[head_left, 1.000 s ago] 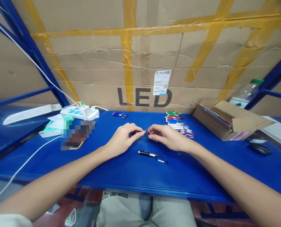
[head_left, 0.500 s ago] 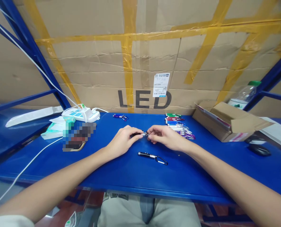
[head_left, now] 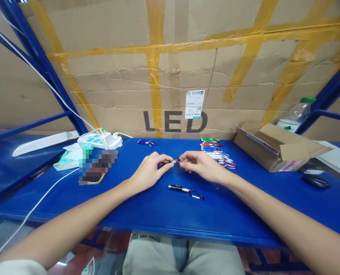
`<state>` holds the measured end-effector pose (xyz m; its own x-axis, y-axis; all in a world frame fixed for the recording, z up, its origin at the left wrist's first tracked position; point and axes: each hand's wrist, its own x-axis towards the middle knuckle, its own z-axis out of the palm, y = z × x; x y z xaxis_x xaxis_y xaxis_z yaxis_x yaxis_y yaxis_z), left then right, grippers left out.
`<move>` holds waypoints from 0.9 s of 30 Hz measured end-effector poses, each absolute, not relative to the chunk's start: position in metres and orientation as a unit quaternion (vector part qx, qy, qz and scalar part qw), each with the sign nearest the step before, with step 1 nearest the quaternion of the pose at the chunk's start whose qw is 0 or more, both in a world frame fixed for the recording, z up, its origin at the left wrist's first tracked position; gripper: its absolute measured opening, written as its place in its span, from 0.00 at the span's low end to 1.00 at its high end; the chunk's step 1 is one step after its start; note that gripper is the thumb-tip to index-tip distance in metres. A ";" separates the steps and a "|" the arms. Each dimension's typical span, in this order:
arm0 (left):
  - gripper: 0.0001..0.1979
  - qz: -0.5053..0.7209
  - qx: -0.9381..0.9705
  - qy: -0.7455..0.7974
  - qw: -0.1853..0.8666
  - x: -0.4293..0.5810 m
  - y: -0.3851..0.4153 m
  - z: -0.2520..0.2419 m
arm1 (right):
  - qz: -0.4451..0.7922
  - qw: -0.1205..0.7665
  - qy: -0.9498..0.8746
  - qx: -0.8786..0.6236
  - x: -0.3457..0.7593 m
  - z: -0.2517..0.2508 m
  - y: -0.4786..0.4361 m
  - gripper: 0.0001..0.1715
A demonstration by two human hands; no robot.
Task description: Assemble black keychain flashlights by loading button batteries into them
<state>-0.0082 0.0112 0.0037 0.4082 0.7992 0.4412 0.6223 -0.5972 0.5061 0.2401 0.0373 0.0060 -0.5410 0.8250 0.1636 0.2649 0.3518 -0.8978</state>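
Observation:
Above the blue table, my left hand (head_left: pixel 153 168) pinches the dark body of a small penlight (head_left: pixel 175 161), most of it hidden by the fingers. My right hand (head_left: pixel 198 164) closes on the clip end of that same penlight, fingertips almost meeting those of the left. Closer to me lies a black penlight (head_left: pixel 184 190) with a carabiner clip at its right end, touched by neither hand. Behind my right hand, several penlights in green, red, blue, silver and purple (head_left: pixel 212 147) lie in a row. A single purple-blue penlight (head_left: pixel 147 143) rests farther back on the left.
A white power strip (head_left: pixel 107 140) with cables, a tissue pack (head_left: pixel 69 157) and a phone (head_left: pixel 97 170) lie at the left. On the right are an open cardboard box (head_left: pixel 261 152), a black mouse (head_left: pixel 316 181) and a bottle (head_left: pixel 297 112). A large carton (head_left: pixel 115 88) walls the back.
The view has shifted slightly. Both hands keep almost the same pose on the penlight, and the objects on the table stay where they were.

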 end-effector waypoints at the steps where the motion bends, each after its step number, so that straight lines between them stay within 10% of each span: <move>1: 0.11 0.333 0.830 0.429 0.131 -0.008 0.011 0.004 | 0.450 0.319 -0.754 -0.358 0.240 0.006 0.037 0.20; 27: 0.09 0.356 0.838 0.375 0.175 -0.007 0.007 0.007 | 0.382 0.397 -0.745 -0.377 0.235 0.008 0.032 0.14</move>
